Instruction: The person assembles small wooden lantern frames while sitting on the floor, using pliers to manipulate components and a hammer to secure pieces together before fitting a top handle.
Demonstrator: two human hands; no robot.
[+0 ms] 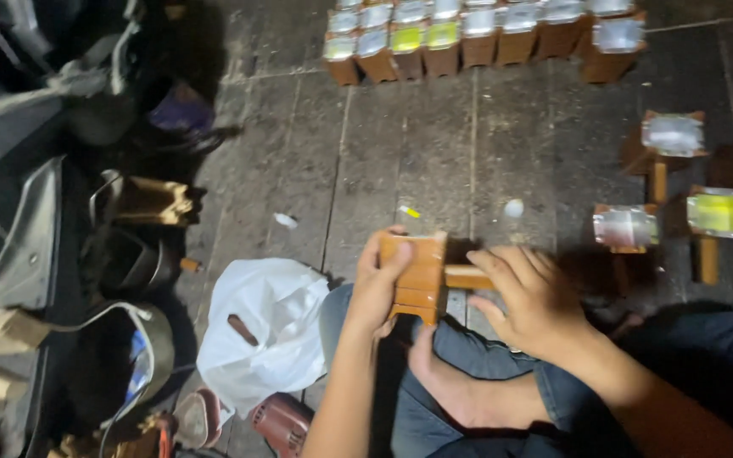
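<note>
The person sits on a stone floor (400, 161) with legs folded, a bare foot (447, 377) showing between the knees. Both hands work above the lap.

The left hand (377, 288) is closed around a wooden block (417, 276), thumb across its front face and fingers wrapped behind it, holding it upright just over the knee. The right hand (532, 301) is curled over a wooden peg (467, 276) that sticks out sideways from the block's right side; the fingers bend down over the peg and touch it, though how firmly they grip cannot be told.

To the left of the left knee lies a white plastic bag (265, 331) with a small brown piece on it. Further left, in shadow, stand dark metal pots (129, 263) and more wooden parts (154, 202).

Along the top of the floor runs a row of wooden blocks (477, 38) capped with shiny foil, some yellow-green. More such blocks on pegs (672, 144) lie to the right, well apart from the hands, one with a yellow-green face (723, 214). Small scraps (512, 208) lie on the floor just beyond the held block.
</note>
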